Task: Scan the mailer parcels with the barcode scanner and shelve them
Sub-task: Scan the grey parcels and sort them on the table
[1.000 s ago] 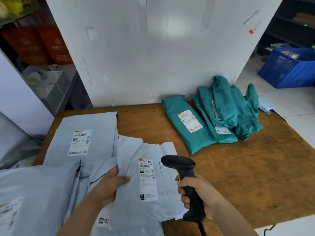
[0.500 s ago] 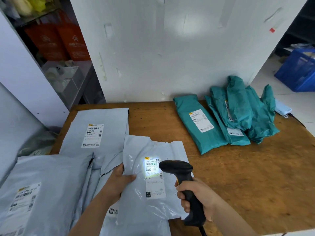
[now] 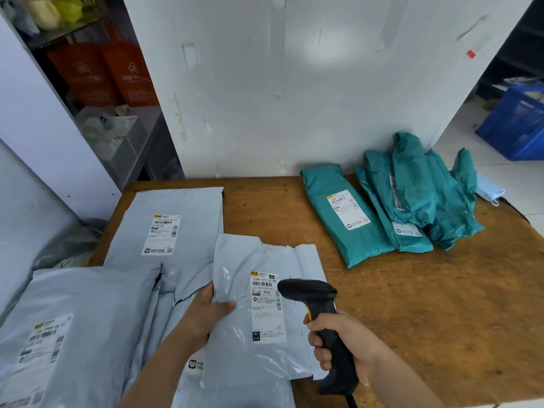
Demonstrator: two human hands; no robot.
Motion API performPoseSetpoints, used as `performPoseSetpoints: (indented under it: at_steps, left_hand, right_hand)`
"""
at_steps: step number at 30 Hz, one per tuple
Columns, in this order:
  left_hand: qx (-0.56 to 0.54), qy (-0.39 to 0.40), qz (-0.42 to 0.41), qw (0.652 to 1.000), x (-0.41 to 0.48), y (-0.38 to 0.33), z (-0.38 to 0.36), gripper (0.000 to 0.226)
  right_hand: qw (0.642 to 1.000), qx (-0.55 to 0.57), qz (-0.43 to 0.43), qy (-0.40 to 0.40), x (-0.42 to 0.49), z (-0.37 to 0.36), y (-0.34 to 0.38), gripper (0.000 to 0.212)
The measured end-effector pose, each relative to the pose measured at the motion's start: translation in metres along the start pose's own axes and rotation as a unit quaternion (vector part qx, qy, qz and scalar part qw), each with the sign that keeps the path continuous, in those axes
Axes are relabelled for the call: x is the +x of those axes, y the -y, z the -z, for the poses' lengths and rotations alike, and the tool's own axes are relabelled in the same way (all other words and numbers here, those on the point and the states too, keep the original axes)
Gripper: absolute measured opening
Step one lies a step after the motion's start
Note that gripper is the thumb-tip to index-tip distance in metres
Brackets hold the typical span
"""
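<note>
My left hand (image 3: pixel 206 315) grips the left edge of a grey mailer parcel (image 3: pixel 250 346), label facing up, lifted slightly over other grey mailers. My right hand (image 3: pixel 344 343) grips the handle of the black barcode scanner (image 3: pixel 312 295), whose head points at the parcel's white label (image 3: pixel 266 307). No scan light shows on the label. Two more grey mailers lie at the left: one flat at the back (image 3: pixel 167 228), one large at the front left (image 3: pixel 67 334). Several teal mailers (image 3: pixel 391 201) lie piled at the table's back right.
The wooden table (image 3: pixel 426 304) has bare surface at the right front. A white panel (image 3: pixel 294 83) stands behind it. Shelves with orange bags (image 3: pixel 106 75) and a clear box are at the back left. A blue crate (image 3: pixel 518 125) sits on the floor at the far right.
The scan light that lit the label half a second ago is off. The parcel stays in my left hand, the scanner still aimed at it; my head has turned slightly.
</note>
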State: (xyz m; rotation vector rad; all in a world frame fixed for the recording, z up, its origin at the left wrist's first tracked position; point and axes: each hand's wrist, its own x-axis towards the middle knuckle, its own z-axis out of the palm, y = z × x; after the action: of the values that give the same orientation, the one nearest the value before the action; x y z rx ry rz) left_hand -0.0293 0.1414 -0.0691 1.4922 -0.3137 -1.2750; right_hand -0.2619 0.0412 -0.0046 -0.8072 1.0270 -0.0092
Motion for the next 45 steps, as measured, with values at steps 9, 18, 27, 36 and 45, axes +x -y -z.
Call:
performPoseSetpoints:
  at_steps: [9, 18, 27, 36, 45]
  left_hand:
    - [-0.015, -0.043, 0.013, 0.999, -0.019, -0.020, 0.029, 0.051]
    - [0.300, -0.269, 0.015, 0.915, -0.044, -0.028, 0.079, 0.051]
    - [0.391, -0.322, -0.082, 0.858, 0.027, -0.088, 0.102, 0.044]
    - [0.476, -0.309, 0.085, 0.819, 0.127, -0.080, 0.214, 0.069]
    - [0.331, -0.377, 0.057, 0.863, 0.144, -0.097, 0.192, 0.062]
  right_hand:
    - [0.996, -0.033, 0.077, -0.034, 0.005, 0.001, 0.000, 0.016]
    - [0.989, -0.112, 0.090, -0.040, 0.024, -0.016, 0.023, 0.010]
    - [0.956, -0.232, 0.158, -0.089, 0.054, -0.013, 0.041, 0.014]
    - [0.931, -0.291, 0.177, -0.129, 0.089, -0.003, 0.061, 0.016]
    - [0.943, -0.192, 0.165, -0.214, 0.090, 0.006, 0.061, 0.015]
